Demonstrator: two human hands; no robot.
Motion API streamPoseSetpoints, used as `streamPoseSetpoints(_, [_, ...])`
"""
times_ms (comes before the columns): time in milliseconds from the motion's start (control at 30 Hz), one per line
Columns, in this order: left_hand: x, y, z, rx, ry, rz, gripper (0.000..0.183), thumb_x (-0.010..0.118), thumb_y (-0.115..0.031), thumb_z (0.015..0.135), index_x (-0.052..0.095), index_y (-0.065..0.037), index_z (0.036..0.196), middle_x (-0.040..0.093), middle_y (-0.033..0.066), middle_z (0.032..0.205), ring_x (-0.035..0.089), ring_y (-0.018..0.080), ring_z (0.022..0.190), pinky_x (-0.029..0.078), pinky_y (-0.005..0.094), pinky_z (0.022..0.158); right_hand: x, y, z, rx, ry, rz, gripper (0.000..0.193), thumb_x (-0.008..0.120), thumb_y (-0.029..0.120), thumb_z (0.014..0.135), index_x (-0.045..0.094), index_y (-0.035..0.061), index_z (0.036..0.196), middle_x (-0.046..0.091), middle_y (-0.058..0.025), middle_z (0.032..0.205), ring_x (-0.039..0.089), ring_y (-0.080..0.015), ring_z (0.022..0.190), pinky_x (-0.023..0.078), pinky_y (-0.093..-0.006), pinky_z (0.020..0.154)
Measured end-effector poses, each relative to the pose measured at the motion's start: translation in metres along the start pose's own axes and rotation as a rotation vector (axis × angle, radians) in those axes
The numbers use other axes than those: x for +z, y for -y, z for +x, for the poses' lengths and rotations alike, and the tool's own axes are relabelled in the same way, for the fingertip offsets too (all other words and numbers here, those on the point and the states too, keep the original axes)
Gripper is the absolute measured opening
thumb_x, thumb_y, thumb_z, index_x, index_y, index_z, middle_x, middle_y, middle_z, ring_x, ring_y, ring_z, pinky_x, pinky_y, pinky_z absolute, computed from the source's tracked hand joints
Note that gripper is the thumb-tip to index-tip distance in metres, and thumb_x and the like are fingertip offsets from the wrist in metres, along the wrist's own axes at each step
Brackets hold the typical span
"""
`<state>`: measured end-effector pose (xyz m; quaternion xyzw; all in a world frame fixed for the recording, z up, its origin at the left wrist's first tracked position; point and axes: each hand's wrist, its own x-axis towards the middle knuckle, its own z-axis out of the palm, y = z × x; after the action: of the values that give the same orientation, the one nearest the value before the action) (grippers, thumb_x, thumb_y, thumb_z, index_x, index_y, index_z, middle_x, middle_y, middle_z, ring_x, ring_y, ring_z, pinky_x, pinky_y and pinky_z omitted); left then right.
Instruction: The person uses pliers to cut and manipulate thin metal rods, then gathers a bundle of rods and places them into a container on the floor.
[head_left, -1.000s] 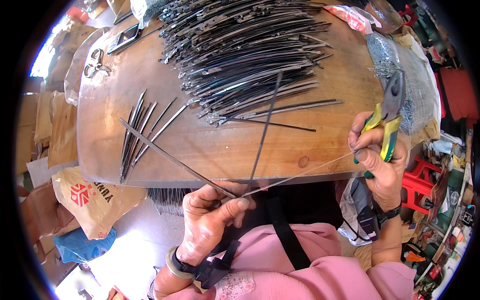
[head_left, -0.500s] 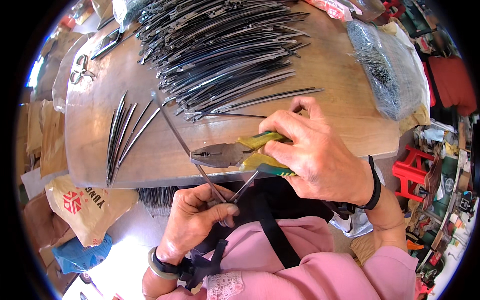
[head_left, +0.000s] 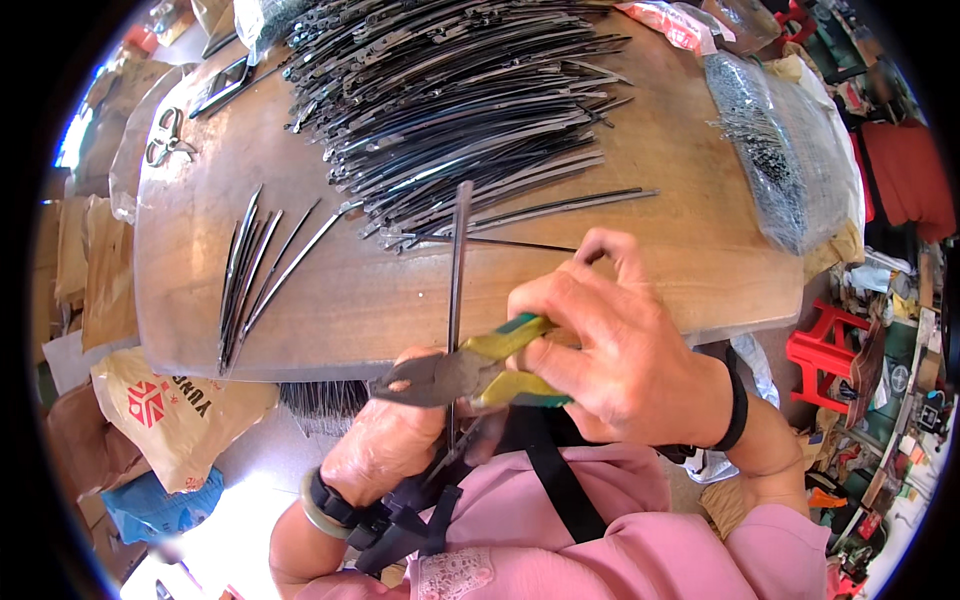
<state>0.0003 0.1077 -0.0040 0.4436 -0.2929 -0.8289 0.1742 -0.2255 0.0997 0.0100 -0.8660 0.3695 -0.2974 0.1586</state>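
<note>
A long thin metal strip (head_left: 459,260) stands nearly upright in my left hand (head_left: 385,445), whose fingers are closed on its lower part. The top end of the strip reaches over the table toward the pile. My right hand (head_left: 625,350) is wrapped round a pair of pliers (head_left: 420,380) with yellow and green handles. The dark head of the pliers lies across the view of my left fingers and hides some of them. Whether the jaws touch the strip, I cannot tell. Beyond my hands spreads a large pile of dark metal strips (head_left: 450,100).
On the wooden table (head_left: 620,280) a smaller fan of strips (head_left: 245,285) lies at left, near scissors (head_left: 168,138) and a phone (head_left: 222,88). A clear plastic bag (head_left: 775,150) rests at right. Beyond the edges are a red stool (head_left: 825,350) and a paper bag (head_left: 170,430).
The strip has swung from leaning left to nearly upright. My left hand has turned over, and the pliers have tilted, their head moving down and slightly left over its fingers.
</note>
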Motion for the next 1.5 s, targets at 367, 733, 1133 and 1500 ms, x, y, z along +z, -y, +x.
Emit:
streamPoseSetpoints(367, [0.034,0.008,-0.008,0.308,-0.224,-0.163,0.017,0.065,-0.012,0.093,0.058,0.004,0.094,0.053,0.0069,0.058,0.038,0.0100,0.039,0.029,0.0238,0.038,-0.029,0.011,-0.050,0.397,0.063,0.225,0.026,0.078,0.005,0.065,0.066,-0.0009,0.088,0.061,-0.0154,0.110,0.061,-0.0340,0.089,0.049,-0.0404,0.076])
streamPoseSetpoints(733, [0.033,0.009,-0.019,0.406,-0.374,0.106,0.005,0.057,0.005,0.092,0.062,0.003,0.093,0.057,0.0010,0.063,0.047,0.0050,0.051,0.035,0.0205,0.046,-0.014,0.020,-0.051,0.177,0.195,0.168,0.033,0.073,0.021,0.076,0.061,-0.0047,0.094,0.057,-0.0204,0.106,0.062,-0.0335,0.091,0.055,-0.0381,0.070])
streamPoseSetpoints(1133, [-0.018,-0.027,-0.021,0.485,-0.459,0.193,0.007,0.063,-0.002,0.088,0.057,0.001,0.087,0.058,0.0049,0.064,0.042,0.0067,0.041,0.029,0.0213,0.037,-0.017,-0.007,0.004,0.053,0.181,0.120,0.029,0.070,0.021,0.081,0.059,-0.0035,0.093,0.057,-0.0183,0.099,0.061,-0.0320,0.088,0.054,-0.0382,0.073])
streamPoseSetpoints(1500, [-0.071,-0.043,-0.032,0.811,-0.949,1.201,0.047,0.065,0.004,0.076,0.058,0.002,0.122,0.057,0.0181,0.118,0.056,0.0343,0.112,0.041,0.0386,0.101,-0.114,-0.119,-0.007,0.096,0.079,-0.759,0.027,0.064,-0.006,0.063,0.058,-0.0041,0.089,0.057,-0.0189,0.112,0.059,-0.0372,0.100,0.052,-0.0429,0.083])
